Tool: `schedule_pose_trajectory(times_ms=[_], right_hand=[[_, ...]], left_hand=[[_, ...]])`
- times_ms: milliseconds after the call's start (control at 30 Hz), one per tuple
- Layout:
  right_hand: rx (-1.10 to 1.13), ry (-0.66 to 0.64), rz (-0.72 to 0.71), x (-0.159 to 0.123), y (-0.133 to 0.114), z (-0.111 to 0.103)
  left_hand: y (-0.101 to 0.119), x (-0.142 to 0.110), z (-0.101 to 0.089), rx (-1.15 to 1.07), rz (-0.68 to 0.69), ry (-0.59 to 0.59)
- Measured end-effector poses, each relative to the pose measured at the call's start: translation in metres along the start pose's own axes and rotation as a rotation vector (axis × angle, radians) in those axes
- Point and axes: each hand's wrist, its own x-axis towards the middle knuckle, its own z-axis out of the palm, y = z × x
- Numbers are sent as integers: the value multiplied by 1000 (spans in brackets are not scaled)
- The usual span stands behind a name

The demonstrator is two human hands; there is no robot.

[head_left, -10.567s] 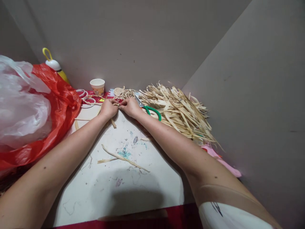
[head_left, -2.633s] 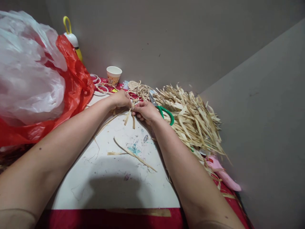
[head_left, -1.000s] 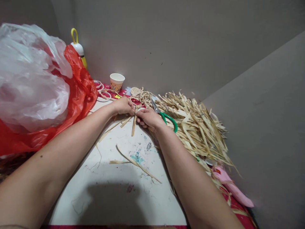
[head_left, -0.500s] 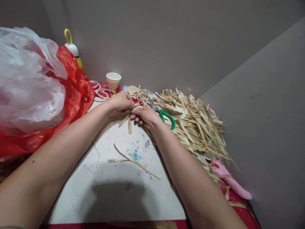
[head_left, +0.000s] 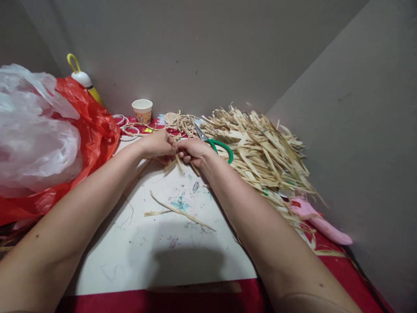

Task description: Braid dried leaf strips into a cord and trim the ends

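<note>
My left hand (head_left: pixel 160 144) and my right hand (head_left: pixel 193 151) meet at the far side of a white board (head_left: pixel 137 256). Fingers of both are closed in a pinch on dried straw strips (head_left: pixel 179 162), whose loose ends stick out below the fingertips. The exact point of the grip is partly hidden by the fingers. Just beyond the hands lies a coil of braided straw cord (head_left: pixel 182 122). Green-handled scissors (head_left: pixel 221 145) rest to the right of my right hand, against a large heap of dried straw (head_left: pixel 260 148). Two loose straw strips (head_left: pixel 182 212) lie crossed on the board.
At the left, a white plastic bag (head_left: pixel 35 134) bulges out of a red bag (head_left: pixel 100 130). Behind stand a yellow and white bottle (head_left: pixel 83 80) and a paper cup (head_left: pixel 142 111), near white rings (head_left: pixel 129 134). A pink tool (head_left: pixel 321 221) lies at right on red cloth (head_left: pixel 345 278).
The camera view has shifted, so things sit further left in the picture. Both hands stay together on the straw strips, whose hanging ends have swung slightly.
</note>
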Motion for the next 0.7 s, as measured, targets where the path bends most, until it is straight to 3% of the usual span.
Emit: schedule_pose_trajectory(times_ms=[67, 133, 167, 300, 333, 433, 567, 700], right_hand=[[-16, -22, -5, 1, 0, -1], [-10, -42, 1, 0, -1, -2], [1, -47, 13, 0, -1, -2], [49, -74, 52, -3, -4, -3], [54, -77, 52, -3, -4, -3], [62, -75, 35, -2, -4, -4], [59, -62, 19, -1, -2, -5], [-7, -80, 15, -4, -3, -3]], left_hand=[[1, -5, -3, -42, -43, -141], [2, -10, -7, -35, -48, -163], [2, -12, -10, -32, -37, -95], [-3, -9, -13, -96, 30, 387], [-6, -6, -11, -119, 25, 432], [-13, 3, 0, -192, -58, 300], [-19, 13, 10, -374, -55, 93], [-23, 19, 6, -314, -86, 52]])
